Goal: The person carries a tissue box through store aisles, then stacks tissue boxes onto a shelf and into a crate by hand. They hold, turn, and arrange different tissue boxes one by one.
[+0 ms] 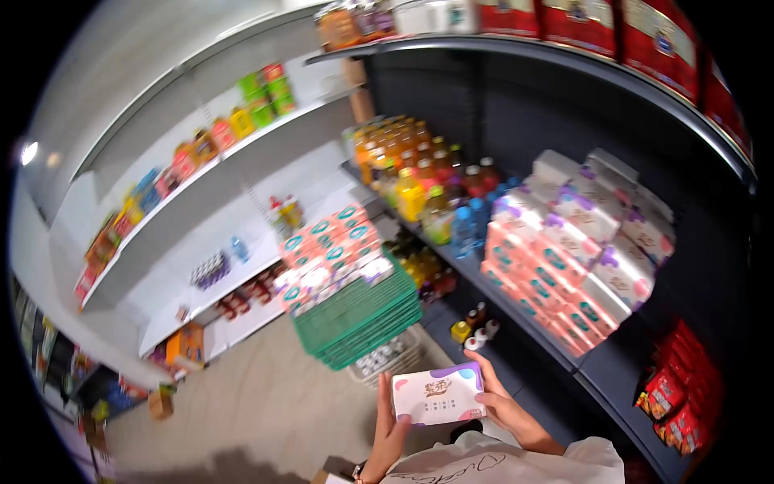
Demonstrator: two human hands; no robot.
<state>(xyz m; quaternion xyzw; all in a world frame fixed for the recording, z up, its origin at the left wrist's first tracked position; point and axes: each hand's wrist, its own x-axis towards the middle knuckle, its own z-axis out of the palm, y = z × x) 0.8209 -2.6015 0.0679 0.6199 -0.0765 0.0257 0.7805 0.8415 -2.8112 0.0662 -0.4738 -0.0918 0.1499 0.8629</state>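
Note:
A white tissue pack [435,402] with purple and pink patches and brown lettering is held level in front of my body. My left hand [389,426] grips its left end, thumb on the front lower corner. At the opposite end, my right hand [501,403] has its fingers behind the pack and its thumb at the edge. To the right, a stack of tissue packs [568,250], white and purple on top and pink below, stands on the dark shelf. More pink tissue packs [330,246] lie on stacked green crates [359,315] ahead.
Bottles of drinks [423,181] line the dark shelf [516,302] beyond the tissue stack. Red snack bags [681,395] lie at its right end. White shelves [302,206] with scattered goods run along the left. A small cardboard box [160,405] sits on the floor [242,395].

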